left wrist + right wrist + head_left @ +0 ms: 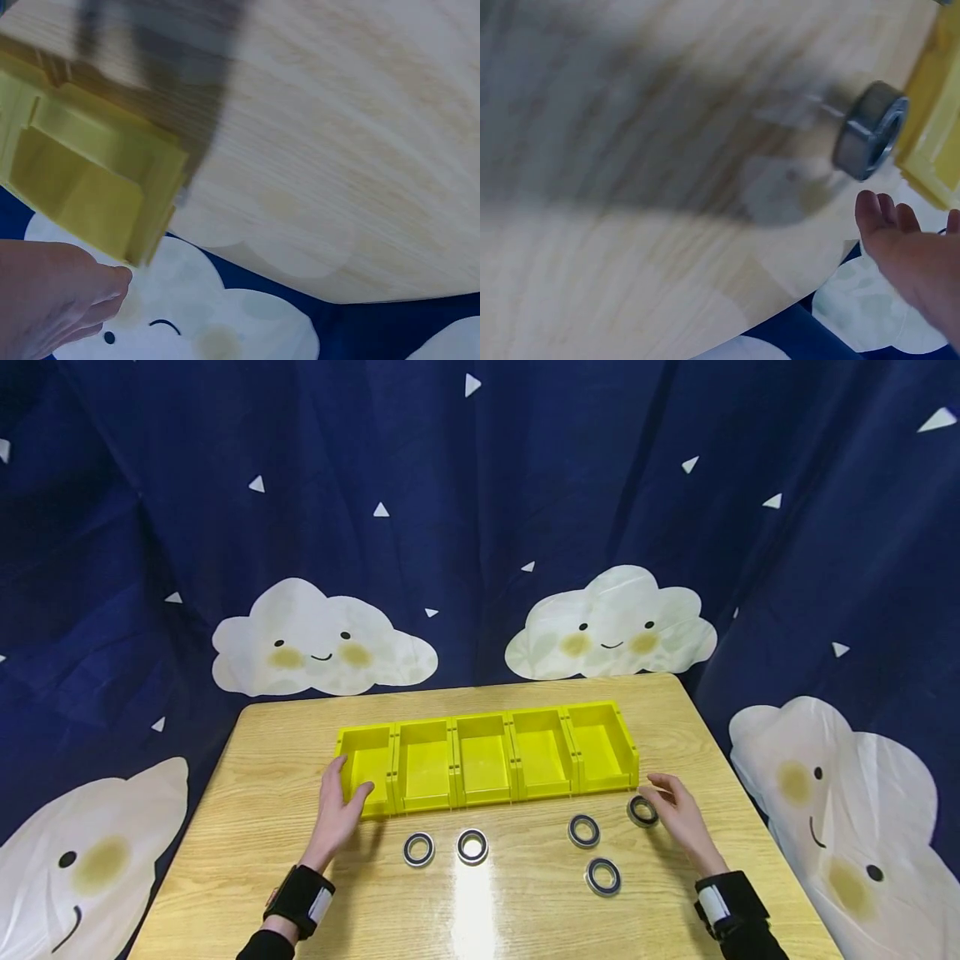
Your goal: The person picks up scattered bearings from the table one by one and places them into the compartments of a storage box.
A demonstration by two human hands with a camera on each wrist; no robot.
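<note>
My left hand [337, 810] is over the leftmost compartment of a row of yellow plastic bins [450, 767], thumb and fingers spread apart. Whether it touches the wall cannot be made out. In the left wrist view, the fingers lie beside the end bin [82, 176]. To the right, my right hand [681, 821] reaches toward a ball bearing [632, 815] near the right end of the bins, its fingers loosely bent. The right wrist view has that bearing [855, 142] just beyond the fingertips, with a small gap between.
Two bearings lie in front of the left bins, one [408, 850] beside another [472, 862]. Toward the right lie two more, one [573, 832] behind the other [592, 878]. All rest on a wooden table [277, 743]; a dark blue cloud-patterned curtain [465, 543] hangs behind.
</note>
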